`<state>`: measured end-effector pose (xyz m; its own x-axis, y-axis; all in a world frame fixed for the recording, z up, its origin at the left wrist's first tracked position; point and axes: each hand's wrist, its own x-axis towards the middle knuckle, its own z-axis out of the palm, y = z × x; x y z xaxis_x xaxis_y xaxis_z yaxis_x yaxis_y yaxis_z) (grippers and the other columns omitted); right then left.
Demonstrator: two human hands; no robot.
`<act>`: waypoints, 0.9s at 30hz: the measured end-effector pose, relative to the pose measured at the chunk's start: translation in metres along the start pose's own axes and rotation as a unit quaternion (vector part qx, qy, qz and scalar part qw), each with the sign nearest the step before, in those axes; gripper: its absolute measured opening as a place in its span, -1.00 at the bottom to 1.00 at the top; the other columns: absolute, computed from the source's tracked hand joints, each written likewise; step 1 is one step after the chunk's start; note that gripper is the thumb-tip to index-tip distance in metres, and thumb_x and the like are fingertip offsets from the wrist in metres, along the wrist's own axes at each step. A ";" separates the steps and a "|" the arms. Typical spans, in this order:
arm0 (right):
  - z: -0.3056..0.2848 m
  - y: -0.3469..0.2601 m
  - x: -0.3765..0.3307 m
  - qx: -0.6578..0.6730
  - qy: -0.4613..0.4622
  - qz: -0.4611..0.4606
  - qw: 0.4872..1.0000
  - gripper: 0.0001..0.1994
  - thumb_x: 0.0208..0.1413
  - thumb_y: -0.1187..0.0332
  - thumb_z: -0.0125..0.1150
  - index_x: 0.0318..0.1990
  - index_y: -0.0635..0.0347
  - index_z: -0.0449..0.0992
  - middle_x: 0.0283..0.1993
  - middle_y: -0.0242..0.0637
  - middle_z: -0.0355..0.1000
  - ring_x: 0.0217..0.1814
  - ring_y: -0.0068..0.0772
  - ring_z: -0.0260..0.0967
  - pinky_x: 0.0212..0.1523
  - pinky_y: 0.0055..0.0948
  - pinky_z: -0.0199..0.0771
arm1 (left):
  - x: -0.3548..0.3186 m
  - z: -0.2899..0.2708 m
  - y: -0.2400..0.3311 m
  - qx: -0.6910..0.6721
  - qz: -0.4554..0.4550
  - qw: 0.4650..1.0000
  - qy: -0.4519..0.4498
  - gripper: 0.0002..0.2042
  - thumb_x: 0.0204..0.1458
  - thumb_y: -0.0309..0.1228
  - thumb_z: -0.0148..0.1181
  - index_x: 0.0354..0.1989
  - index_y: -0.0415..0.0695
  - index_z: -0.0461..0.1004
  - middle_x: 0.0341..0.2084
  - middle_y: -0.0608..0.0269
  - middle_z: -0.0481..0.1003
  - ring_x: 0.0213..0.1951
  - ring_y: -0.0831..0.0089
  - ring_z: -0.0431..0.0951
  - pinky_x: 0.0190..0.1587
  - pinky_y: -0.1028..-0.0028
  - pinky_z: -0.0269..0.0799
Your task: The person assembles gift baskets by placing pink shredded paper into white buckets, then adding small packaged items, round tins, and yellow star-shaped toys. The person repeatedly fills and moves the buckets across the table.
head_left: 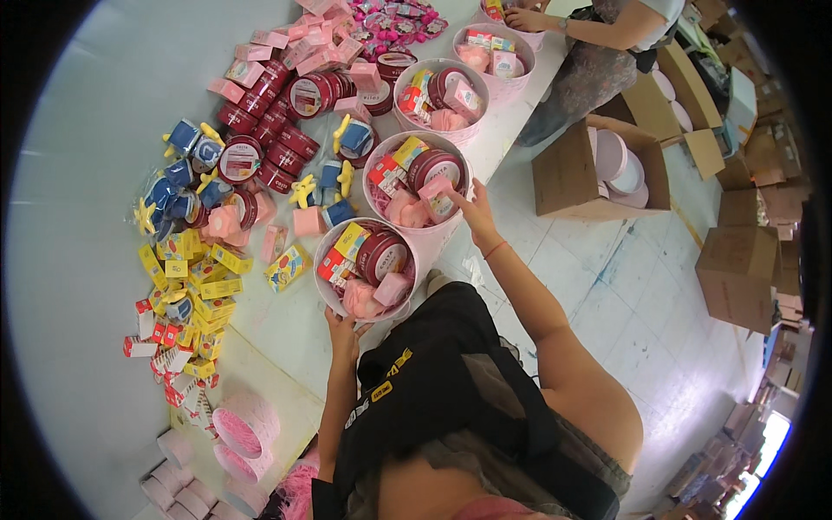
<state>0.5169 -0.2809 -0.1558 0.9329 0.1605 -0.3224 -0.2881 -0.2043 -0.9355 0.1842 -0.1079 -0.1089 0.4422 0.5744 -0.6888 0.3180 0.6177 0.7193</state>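
I had my left hand (341, 328) cupped against the near rim of the closest round pink box (334, 290), fingers curled on its edge so it stayed put at the table's edge (286, 355) while I worked the next one. That box already carried a dark red tin (381, 254), a yellow carton (351, 238) and pink pieces on shredded filling.

My right hand (472, 212) reached across to the second pink box (459, 169), which sat just behind the first and touching it. My fingertips were pinched narrowly on a small pink packet (439, 201) at that box's near rim, holding it tilted against the tin there so it would stand up in view instead of lying flat.

The boxes ran in a line of 4 along the table edge, each filled the same way, which kept them within easy reach. Loose stock lay sorted to my left: red tins (269, 130) in a cluster, blue-and-yellow toys (182, 165), yellow cartons (204, 269) and small red-and-white cartons (160, 342) nearer me, with empty pink boxes (247, 425) below.

At the far end another person's hand (524, 17) worked in the last box. Open cardboard cartons (598, 165) stood on the floor to my right.
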 end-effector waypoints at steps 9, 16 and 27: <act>-0.023 -0.045 0.010 -0.150 0.026 -0.287 0.946 -0.67 0.00 0.37 0.24 -0.05 0.28 0.56 -0.06 0.00 0.52 0.04 -0.01 0.44 0.11 -0.20 0.38 | -0.002 -0.011 -0.001 -0.005 0.056 0.998 -0.022 -0.35 0.14 -0.57 0.01 0.41 0.02 -0.05 0.30 0.09 0.14 0.16 0.15 0.39 -0.10 0.17 0.63; 0.001 -0.067 0.004 -0.334 -0.106 -0.415 0.839 -0.48 -0.11 0.21 0.42 0.01 0.21 0.42 -0.17 0.01 0.49 -0.17 -0.07 0.50 -0.18 -0.17 0.52 | 0.009 -0.029 -0.011 0.181 0.222 0.950 0.127 -0.43 0.13 -0.55 0.06 0.35 -0.11 0.12 0.31 0.09 0.15 0.31 0.20 0.21 0.23 0.11 0.26; 0.004 -0.098 -0.015 0.326 -0.243 0.045 0.912 -0.76 0.26 0.27 0.07 -0.05 0.22 0.43 -0.17 -0.33 0.34 -0.20 -0.44 0.41 -0.10 -0.34 0.59 | 0.032 0.206 0.132 0.186 0.444 0.856 -0.187 -0.32 -0.06 -0.39 0.36 0.23 -0.19 0.12 0.07 -0.13 0.37 0.03 0.10 0.48 0.07 0.22 0.39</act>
<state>0.5298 -0.2599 -0.0601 0.7383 0.6136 -0.2800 -0.5745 0.3547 -0.7376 0.4131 -0.1183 -0.0172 0.8637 0.4736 0.1725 -0.0692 -0.2275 0.9713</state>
